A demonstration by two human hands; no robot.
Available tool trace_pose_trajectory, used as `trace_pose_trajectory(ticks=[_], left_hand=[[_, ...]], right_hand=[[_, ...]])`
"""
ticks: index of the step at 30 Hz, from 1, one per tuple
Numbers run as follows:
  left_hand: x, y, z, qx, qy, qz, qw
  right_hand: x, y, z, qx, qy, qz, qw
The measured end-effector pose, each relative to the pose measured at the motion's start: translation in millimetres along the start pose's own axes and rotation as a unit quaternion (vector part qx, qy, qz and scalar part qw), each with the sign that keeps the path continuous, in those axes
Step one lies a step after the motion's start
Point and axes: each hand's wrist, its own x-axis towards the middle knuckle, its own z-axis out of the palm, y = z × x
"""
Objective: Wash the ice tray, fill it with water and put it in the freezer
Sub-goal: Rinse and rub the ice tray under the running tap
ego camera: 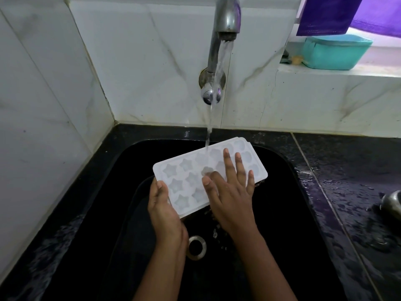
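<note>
Partly, the right hand hides cells of the ice tray.

Wall: white tiles with grey veining. Upper right: ledge carrying a teal plastic tub; small tan object just left of it, unidentifiable. Purple cloth hangs above the tub. Right: black counter, wet, droplets scattered. Rounded metal item at right edge, mostly cut off.

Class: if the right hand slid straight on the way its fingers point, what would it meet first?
Flat on the ice tray, the right hand would cross its far edge, then probably reach the tiled wall behind the sink; depth unclear.
</note>
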Motion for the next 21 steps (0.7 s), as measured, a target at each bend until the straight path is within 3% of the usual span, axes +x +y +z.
trace_pose_trajectory(ticks=[5,10,14,16,21], left_hand=[[-2.6,-1.1,2.9,0.017,-0.023,0.015,0.999],[7.4,5.5,-5.0,0.019,0.025,0.044,0.999],[9.7,7.3,-6.1,0.024,0.035,0.041,0.998],[9.2,7.2,-6.3,0.023,0.041,0.037,0.998],[12.1,11.5,-8.2,0.018,0.041,0.033,0.998]], right_hand=[[-10.2,-13.5,16.3,-0.068,0.034,0.050,0.996],[-3.4,-17.1,7.0,0.055,-0.046,-0.007,0.997],[5.1,-1.8,-5.0,0.132,0.040,0.042,0.990],[6.1,6.2,-7.2,0.117,0.071,0.061,0.989],[9.2,5.8,0.0,0.080,0.010,0.057,0.995]])
